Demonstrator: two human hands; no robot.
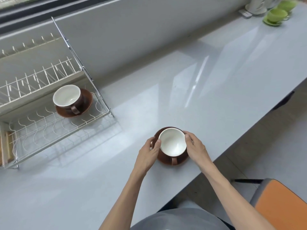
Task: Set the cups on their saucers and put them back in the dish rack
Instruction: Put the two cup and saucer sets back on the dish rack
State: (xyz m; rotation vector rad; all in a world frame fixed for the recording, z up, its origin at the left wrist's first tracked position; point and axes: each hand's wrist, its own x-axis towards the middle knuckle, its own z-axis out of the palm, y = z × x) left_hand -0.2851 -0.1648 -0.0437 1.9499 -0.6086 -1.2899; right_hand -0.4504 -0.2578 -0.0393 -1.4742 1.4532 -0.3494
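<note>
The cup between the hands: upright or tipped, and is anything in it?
Upright and empty. The cup sits on its brown saucer, mouth up, white inside bare, handle toward the person.

Kitchen: grey counter [216, 83], wire dish rack [54, 130].

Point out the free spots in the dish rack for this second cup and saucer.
The wire dish rack's lower shelf is bare left of and in front of the brown cup and saucer in its right rear corner. That corner is crowded.
</note>
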